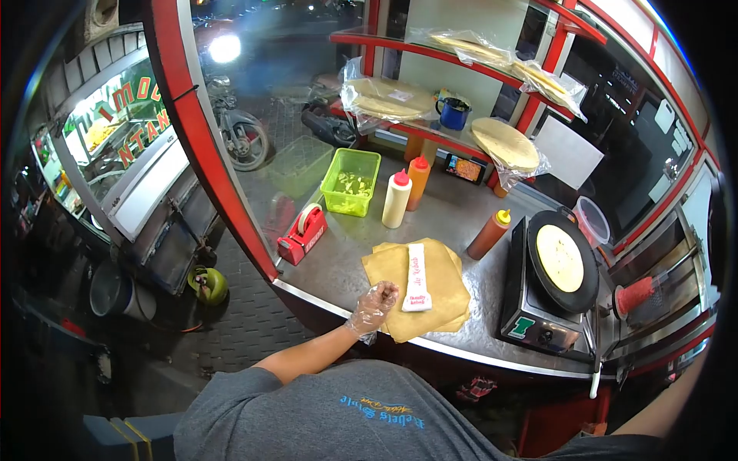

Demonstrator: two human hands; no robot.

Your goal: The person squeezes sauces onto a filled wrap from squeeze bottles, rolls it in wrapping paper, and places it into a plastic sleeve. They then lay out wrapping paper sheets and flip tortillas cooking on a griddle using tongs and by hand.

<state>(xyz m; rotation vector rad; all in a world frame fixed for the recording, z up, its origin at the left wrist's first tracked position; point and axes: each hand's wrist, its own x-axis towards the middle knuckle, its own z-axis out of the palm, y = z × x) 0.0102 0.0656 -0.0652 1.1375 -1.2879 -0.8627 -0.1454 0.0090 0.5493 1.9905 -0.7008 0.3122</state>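
Note:
My left hand, in a clear plastic glove, is at the left edge of a stack of brown paper sheets. Its fingers are curled together, and what they hold, if anything, is hidden. Just to the right lies a long white paper kebab sleeve with red print, flat on the brown sheets. Only my right forearm shows at the lower right; the hand itself is out of view. Further right, a flatbread rests on a round black griddle over a stove.
A red tape dispenser, a green basket with chopped greens, and squeeze bottles, one of them white, stand on the metal counter. Bagged flatbreads lie on the shelf. A meat spit is at the right.

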